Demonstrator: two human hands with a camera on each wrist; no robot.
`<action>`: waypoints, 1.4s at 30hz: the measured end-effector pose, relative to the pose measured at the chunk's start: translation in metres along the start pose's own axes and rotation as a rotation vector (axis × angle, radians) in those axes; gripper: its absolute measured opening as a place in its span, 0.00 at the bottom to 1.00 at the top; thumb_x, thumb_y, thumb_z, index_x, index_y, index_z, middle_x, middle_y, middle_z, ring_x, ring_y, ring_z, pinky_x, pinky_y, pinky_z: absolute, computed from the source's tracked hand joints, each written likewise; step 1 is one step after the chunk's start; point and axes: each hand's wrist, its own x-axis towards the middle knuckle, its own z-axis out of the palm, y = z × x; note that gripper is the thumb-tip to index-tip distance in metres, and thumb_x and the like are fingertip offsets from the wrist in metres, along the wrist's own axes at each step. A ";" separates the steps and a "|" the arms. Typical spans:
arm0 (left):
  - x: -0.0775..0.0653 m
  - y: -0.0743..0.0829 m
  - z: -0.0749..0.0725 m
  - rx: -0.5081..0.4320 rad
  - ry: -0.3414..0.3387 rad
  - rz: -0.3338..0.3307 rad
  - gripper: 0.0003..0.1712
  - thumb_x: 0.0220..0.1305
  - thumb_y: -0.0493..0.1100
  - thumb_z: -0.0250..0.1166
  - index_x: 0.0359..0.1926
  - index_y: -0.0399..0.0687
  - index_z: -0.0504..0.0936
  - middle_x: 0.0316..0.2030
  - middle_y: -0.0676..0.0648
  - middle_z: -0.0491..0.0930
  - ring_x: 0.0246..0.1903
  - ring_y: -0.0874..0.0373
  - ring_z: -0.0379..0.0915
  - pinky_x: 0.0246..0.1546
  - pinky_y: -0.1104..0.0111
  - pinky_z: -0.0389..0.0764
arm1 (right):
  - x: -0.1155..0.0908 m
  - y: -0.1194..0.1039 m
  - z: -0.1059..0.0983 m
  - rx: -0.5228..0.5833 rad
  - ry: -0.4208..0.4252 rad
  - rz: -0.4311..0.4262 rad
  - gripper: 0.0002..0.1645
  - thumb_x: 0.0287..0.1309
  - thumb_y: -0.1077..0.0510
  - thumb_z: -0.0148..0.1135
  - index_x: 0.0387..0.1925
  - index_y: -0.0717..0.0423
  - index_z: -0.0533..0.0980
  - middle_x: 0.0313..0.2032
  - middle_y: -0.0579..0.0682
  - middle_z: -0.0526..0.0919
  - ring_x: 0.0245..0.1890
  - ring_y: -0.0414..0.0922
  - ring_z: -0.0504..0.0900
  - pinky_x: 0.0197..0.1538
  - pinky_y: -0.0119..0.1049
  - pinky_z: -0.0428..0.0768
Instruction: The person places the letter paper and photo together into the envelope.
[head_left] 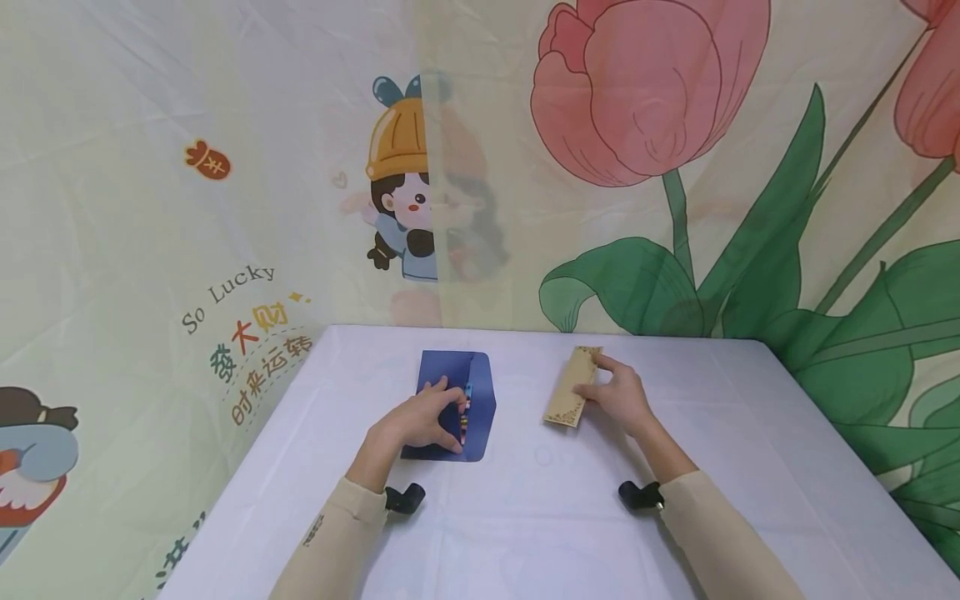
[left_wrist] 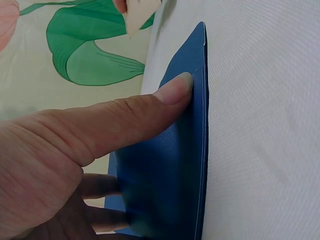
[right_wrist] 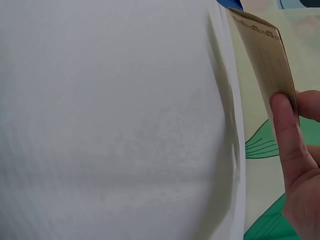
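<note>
On the left of the table lies a blue envelope (head_left: 482, 417) with its flap side to the right. Something small and multicoloured (head_left: 464, 421) shows at its mouth; its kind is unclear. My left hand (head_left: 426, 417) grips the envelope, its thumb (left_wrist: 172, 90) near one edge and its fingers bent over the other side. In the left wrist view the fingertips are blurred. To the right, my right hand (head_left: 621, 396) pinches a narrow tan folded card (head_left: 567, 396) between thumb and fingers, tilted above the table. Brown ornamental print (right_wrist: 255, 26) runs along the card's end.
A white cloth covers the table (head_left: 525, 525). Behind it hangs a printed curtain (head_left: 480, 308) with tulips, leaves and cartoon figures. Black camera mounts (head_left: 406, 498) sit at both wrists.
</note>
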 end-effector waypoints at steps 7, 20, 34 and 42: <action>0.000 -0.001 0.001 0.001 0.003 -0.002 0.33 0.48 0.52 0.85 0.52 0.62 0.77 0.81 0.33 0.50 0.79 0.26 0.44 0.71 0.31 0.61 | 0.000 -0.003 0.003 0.071 -0.019 -0.010 0.48 0.61 0.64 0.73 0.78 0.56 0.62 0.77 0.62 0.63 0.33 0.42 0.87 0.39 0.31 0.87; 0.002 -0.003 0.001 0.002 0.000 0.006 0.33 0.47 0.53 0.85 0.51 0.62 0.77 0.81 0.33 0.50 0.79 0.26 0.44 0.71 0.31 0.61 | -0.002 -0.011 0.011 0.088 -0.016 -0.023 0.44 0.59 0.66 0.73 0.75 0.58 0.66 0.75 0.64 0.68 0.30 0.42 0.89 0.38 0.33 0.88; 0.003 -0.004 0.002 0.004 0.001 0.000 0.33 0.47 0.53 0.85 0.51 0.62 0.77 0.81 0.33 0.51 0.79 0.26 0.44 0.71 0.31 0.60 | -0.004 -0.023 0.025 0.128 -0.088 -0.002 0.49 0.57 0.66 0.75 0.77 0.54 0.64 0.76 0.60 0.67 0.34 0.44 0.90 0.43 0.40 0.89; 0.004 -0.005 0.002 0.010 0.000 -0.004 0.34 0.47 0.54 0.85 0.53 0.63 0.77 0.81 0.34 0.50 0.79 0.26 0.44 0.71 0.31 0.61 | -0.005 -0.034 0.039 0.145 -0.119 -0.005 0.50 0.56 0.65 0.76 0.77 0.54 0.63 0.58 0.63 0.85 0.32 0.44 0.90 0.46 0.49 0.89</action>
